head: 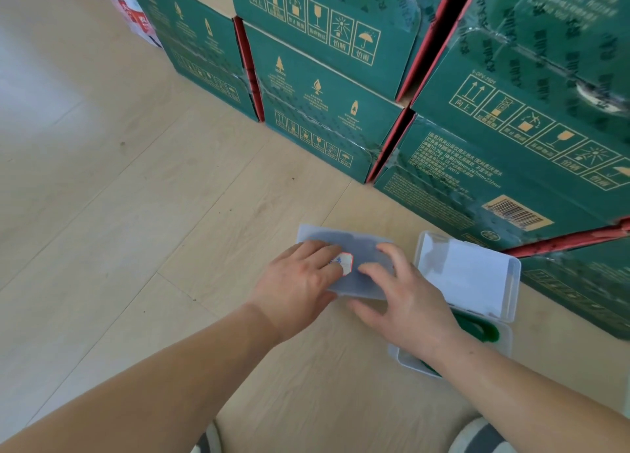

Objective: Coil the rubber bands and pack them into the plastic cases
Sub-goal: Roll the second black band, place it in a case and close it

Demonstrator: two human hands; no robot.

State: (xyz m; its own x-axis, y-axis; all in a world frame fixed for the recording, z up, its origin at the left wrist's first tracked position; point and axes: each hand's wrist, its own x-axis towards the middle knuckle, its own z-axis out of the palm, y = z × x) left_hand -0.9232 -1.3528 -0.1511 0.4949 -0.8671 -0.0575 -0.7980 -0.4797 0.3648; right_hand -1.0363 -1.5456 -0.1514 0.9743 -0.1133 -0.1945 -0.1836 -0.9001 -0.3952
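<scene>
Item: closed plastic case [354, 244], translucent, lower centre of the frame, flat on the wooden floor [136, 214]. A dark mass shows through the lid; we take it for a coiled band but cannot confirm. A small red-edged label [347, 263] sits on top.

Item: open plastic case [511, 282], lower right, just beside the first, lid raised, white paper inside the lid. A green rubber band [484, 330] lies in its tray, partly hidden by our right forearm.

Risks, as we judge them: uneven pressing could leave one latch unseated, so the closed case springs open later; a band edge caught under the rim would stop it shutting; our right forearm crosses the open case and could tip it or drag the green band out.

Left hand [300, 282]: fingers spread fairly wide and flat on the lid, thumb at the near edge; it presses, grips nothing.

Right hand [405, 302]: fingers half spread, fingertips on the lid's right part, thumb at the near edge; likewise pressing, nothing enclosed.

Background: stacked green cartons [324, 88], upper half of the frame.
</scene>
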